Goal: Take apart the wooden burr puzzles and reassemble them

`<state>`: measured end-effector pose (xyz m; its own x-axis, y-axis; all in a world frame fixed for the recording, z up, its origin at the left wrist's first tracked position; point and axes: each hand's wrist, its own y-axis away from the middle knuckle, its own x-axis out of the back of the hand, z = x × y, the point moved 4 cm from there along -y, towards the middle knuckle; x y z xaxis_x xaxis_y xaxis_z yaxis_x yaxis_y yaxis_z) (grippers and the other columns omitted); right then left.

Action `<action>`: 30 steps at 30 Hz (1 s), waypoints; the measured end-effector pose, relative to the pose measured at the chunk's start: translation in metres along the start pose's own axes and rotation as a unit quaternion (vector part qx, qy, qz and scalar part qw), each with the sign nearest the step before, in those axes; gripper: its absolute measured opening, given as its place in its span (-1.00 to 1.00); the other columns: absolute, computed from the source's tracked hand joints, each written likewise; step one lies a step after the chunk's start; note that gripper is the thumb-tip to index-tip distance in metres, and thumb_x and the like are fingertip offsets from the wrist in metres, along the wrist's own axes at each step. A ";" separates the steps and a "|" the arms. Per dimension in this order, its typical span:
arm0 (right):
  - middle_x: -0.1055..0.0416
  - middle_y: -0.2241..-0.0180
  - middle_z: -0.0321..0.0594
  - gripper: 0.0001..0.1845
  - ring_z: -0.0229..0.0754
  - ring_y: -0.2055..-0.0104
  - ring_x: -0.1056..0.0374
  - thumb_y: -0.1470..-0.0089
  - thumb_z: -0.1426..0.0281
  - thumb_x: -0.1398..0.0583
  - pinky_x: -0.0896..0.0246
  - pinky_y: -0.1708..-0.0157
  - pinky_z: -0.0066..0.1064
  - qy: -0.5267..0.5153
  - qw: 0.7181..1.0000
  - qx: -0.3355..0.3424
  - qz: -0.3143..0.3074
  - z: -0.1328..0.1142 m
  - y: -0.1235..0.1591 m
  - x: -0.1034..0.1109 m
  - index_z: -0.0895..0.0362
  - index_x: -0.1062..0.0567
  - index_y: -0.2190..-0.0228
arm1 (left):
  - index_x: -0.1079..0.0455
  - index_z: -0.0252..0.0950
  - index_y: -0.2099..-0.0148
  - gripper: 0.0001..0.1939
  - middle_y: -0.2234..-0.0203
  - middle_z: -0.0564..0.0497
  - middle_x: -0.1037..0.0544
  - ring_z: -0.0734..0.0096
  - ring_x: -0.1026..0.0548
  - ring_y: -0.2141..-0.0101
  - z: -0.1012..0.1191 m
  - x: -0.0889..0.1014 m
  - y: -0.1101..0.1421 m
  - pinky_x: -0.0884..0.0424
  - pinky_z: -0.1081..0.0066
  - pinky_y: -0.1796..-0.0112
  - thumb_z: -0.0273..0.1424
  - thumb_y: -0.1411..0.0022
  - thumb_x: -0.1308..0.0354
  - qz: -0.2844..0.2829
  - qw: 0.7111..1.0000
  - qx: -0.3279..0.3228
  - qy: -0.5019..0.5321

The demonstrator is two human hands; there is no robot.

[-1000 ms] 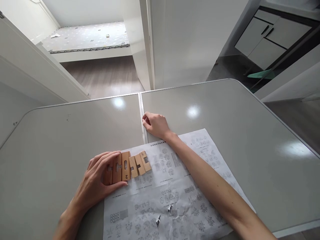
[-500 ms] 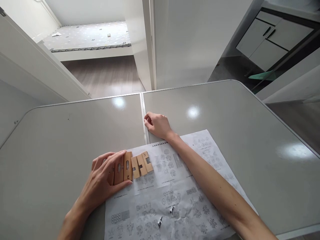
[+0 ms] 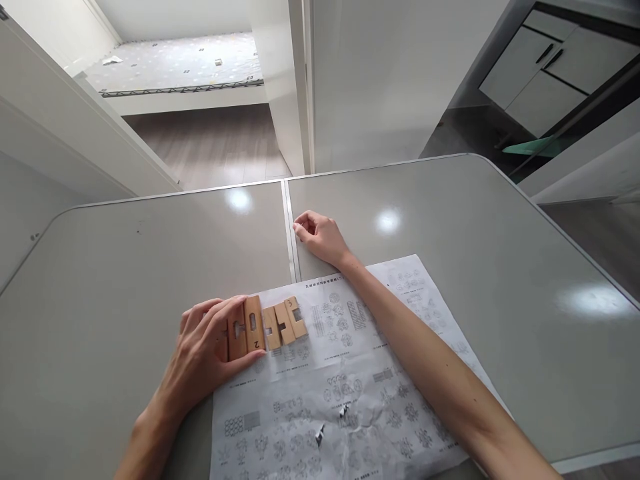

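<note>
My left hand point(image 3: 203, 340) is wrapped round a row of notched wooden puzzle pieces. Its fingers lie along the far ends and the thumb presses the near ends. The rightmost of these, a longer piece point(image 3: 254, 323) with a slot and a "2" on it, shows clearly; those further left are partly hidden under the fingers. Touching the row on the right are three shorter, lighter notched pieces point(image 3: 284, 325). My right hand point(image 3: 323, 237) rests on the table beyond the paper, fingers curled into a loose fist with nothing visible in it. A printed sheet point(image 3: 320, 373) lies beneath the pieces and my right forearm.
The grey table point(image 3: 125, 287) has a metal seam point(image 3: 289, 227) across its middle and a raised metal edge. Small tears point(image 3: 320, 435) mark the sheet. Past the table are a doorway with a bed point(image 3: 185, 63) and a white cabinet point(image 3: 545, 73) at the right.
The view has shifted slightly, so the table sits a little higher. My right hand has slid slightly farther away from me. My left hand stays on the pieces.
</note>
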<state>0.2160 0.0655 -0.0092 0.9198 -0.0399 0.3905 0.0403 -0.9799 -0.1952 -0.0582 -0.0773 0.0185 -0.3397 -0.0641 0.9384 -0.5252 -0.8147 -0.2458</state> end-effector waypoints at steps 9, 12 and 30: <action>-0.44 0.48 -0.36 -0.83 -0.20 0.42 -0.34 -0.23 0.27 -0.18 -0.21 0.34 -0.36 -0.017 1.000 0.001 0.002 -0.002 0.000 0.001 0.05 -0.47 0.38 | -0.15 -0.06 -0.43 -0.18 -0.13 -0.14 -0.54 -0.15 -0.39 -0.14 -0.001 -0.002 0.001 -0.35 -0.08 -0.16 0.05 -0.27 -0.32 0.002 1.000 0.016 -0.001; -0.44 0.48 -0.36 -0.84 -0.19 0.41 -0.34 -0.23 0.28 -0.17 -0.20 0.34 -0.36 -0.016 1.000 0.000 0.001 -0.002 0.001 0.001 0.05 -0.47 0.38 | -0.15 -0.09 -0.44 -0.18 -0.13 -0.15 -0.53 -0.14 -0.39 -0.14 -0.002 -0.001 0.002 -0.39 -0.07 -0.15 0.04 -0.27 -0.33 0.001 1.000 0.016 0.002; -0.47 0.46 -0.35 -0.84 -0.19 0.40 -0.36 -0.23 0.27 -0.16 -0.22 0.32 -0.36 -0.002 1.000 -0.003 -0.006 -0.003 0.001 0.000 0.04 -0.47 0.36 | -0.15 -0.10 -0.44 -0.19 -0.14 -0.16 -0.54 -0.12 -0.46 -0.12 0.003 0.002 -0.002 -0.41 -0.05 -0.15 -0.04 -0.28 -0.35 0.013 1.000 -0.003 -0.005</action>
<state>0.2154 0.0636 -0.0071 0.9211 -0.0281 0.3883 0.0479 -0.9816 -0.1848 -0.0555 -0.0772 0.0217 -0.3459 -0.0899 0.9339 -0.5214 -0.8091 -0.2710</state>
